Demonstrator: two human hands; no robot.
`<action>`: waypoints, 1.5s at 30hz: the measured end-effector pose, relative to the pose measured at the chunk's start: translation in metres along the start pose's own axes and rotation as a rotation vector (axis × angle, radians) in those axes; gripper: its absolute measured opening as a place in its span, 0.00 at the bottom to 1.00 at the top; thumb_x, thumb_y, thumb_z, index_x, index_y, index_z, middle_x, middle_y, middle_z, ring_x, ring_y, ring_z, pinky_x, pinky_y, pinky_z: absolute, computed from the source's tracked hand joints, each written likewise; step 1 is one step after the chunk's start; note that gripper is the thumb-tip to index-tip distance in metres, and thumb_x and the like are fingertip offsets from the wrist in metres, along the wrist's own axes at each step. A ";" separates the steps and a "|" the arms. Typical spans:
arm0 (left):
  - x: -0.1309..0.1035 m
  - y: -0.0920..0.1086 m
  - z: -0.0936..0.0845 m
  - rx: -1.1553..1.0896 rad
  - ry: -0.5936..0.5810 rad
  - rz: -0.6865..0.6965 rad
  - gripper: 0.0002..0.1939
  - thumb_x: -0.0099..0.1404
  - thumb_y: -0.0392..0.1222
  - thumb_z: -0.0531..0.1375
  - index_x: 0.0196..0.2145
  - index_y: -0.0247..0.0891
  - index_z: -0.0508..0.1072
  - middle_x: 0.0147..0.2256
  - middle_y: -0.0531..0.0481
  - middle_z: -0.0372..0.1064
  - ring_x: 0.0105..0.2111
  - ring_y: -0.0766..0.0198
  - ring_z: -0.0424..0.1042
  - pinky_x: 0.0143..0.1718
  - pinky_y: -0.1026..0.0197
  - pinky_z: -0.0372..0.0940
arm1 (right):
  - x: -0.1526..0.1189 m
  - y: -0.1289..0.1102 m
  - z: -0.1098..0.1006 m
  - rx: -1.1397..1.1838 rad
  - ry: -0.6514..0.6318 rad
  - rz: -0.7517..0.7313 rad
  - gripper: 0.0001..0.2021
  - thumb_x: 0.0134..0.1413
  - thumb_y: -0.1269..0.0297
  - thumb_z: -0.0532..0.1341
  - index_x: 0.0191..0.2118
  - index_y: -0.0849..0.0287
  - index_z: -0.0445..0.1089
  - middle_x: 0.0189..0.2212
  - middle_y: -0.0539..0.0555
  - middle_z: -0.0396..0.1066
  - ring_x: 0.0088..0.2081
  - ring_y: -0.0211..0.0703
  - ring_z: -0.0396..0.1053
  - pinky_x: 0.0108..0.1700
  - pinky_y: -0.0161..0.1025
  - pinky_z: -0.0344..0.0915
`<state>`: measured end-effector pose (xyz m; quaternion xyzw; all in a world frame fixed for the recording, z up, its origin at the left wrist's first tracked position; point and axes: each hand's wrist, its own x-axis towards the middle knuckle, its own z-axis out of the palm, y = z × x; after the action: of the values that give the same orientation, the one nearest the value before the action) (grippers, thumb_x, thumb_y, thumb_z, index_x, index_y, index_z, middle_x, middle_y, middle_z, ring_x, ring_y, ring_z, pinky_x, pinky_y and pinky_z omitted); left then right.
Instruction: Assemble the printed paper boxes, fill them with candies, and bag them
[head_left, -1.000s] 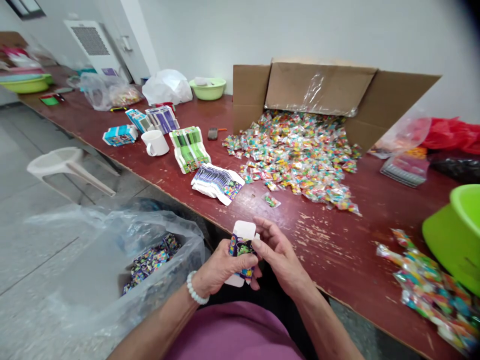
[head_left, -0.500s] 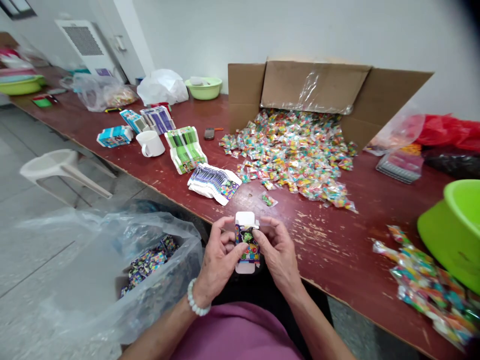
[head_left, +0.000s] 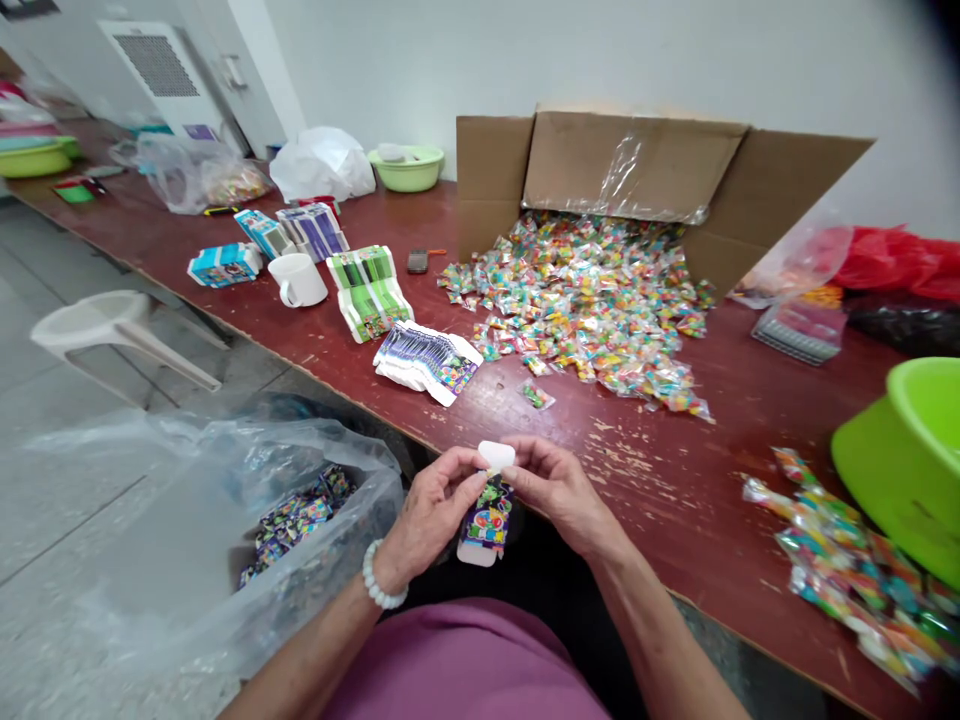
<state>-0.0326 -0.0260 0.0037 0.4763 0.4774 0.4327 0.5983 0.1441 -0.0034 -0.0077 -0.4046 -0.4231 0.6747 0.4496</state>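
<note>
A small printed candy box, dark purple with bright colours, is held in front of my body at the table's edge. Its white flaps show at the top and the bottom. My left hand grips it at the upper left side, thumb on the printed face. At the top flap, my right hand pinches the box's upper right corner. Just beyond the hands lies one wrapped candy packet. A fanned stack of flat purple boxes rests on the table to the left of it.
Many wrapped candies spill from a cardboard carton. Green flat boxes and a white mug stand left. A clear bag of purple packs is below. At right are a green basin and more candies.
The box has come slightly lower and tilted. My left hand has moved up to the top of the box, and both hands now pinch near its upper flap.
</note>
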 end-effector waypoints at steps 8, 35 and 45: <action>-0.004 0.001 0.003 -0.303 -0.105 -0.301 0.24 0.65 0.60 0.57 0.50 0.40 0.65 0.35 0.48 0.72 0.25 0.64 0.73 0.24 0.64 0.66 | -0.006 0.001 0.009 -0.329 0.073 -0.276 0.08 0.57 0.58 0.65 0.35 0.56 0.76 0.31 0.51 0.71 0.26 0.38 0.67 0.29 0.35 0.64; 0.008 -0.012 0.005 -0.144 -0.013 -0.239 0.32 0.66 0.65 0.51 0.57 0.38 0.68 0.32 0.47 0.71 0.20 0.66 0.70 0.17 0.67 0.63 | -0.002 -0.001 0.015 -0.484 -0.101 -0.336 0.08 0.60 0.59 0.62 0.39 0.52 0.77 0.42 0.54 0.74 0.42 0.46 0.71 0.43 0.40 0.67; 0.036 -0.004 -0.006 -0.281 0.039 -0.198 0.20 0.57 0.45 0.68 0.44 0.36 0.69 0.39 0.47 0.72 0.32 0.64 0.72 0.32 0.61 0.71 | 0.090 -0.004 -0.058 -1.056 0.595 -0.196 0.11 0.53 0.61 0.63 0.41 0.60 0.74 0.43 0.62 0.69 0.48 0.56 0.64 0.51 0.48 0.59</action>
<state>-0.0325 0.0093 -0.0066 0.3303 0.4683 0.4431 0.6894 0.1750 0.0955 -0.0374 -0.7029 -0.5918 0.1876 0.3471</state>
